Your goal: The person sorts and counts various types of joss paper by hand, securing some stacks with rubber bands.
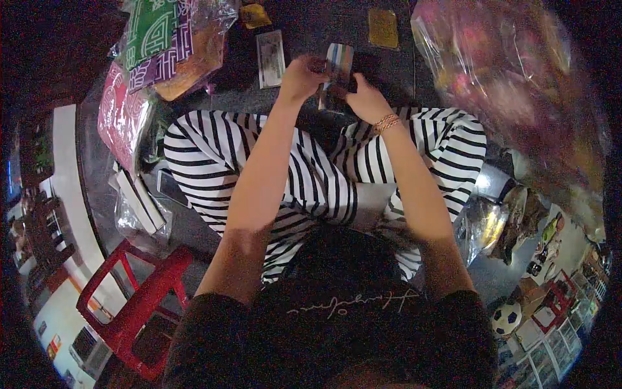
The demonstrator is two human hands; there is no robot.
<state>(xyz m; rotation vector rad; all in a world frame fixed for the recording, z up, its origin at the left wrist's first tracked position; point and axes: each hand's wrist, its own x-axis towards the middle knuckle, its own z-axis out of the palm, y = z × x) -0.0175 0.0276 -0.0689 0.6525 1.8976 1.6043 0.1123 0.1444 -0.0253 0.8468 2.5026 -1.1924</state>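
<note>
My left hand (303, 79) is closed at the left edge of a small striped packet (339, 59), its fingertips gripping it. My right hand (367, 97) is at the packet's lower right, thumb raised and the other fingers blurred in shadow, so whether it grips anything is unclear. Under the hands, near the floor, a pale flat piece (330, 98) shows in part. Left of my left hand lies a white-framed rectangular pack (271, 59). Beyond my right hand a yellowish rectangular packet (383, 28) rests on the dark floor.
Plastic-wrapped green and purple packets (159, 39) and a pink one (123, 113) lie at the left. A large clear bag (492, 58) fills the right. A red stool (139, 305) stands lower left, a football (506, 319) lower right. Crossed striped legs (214, 142) frame the work area.
</note>
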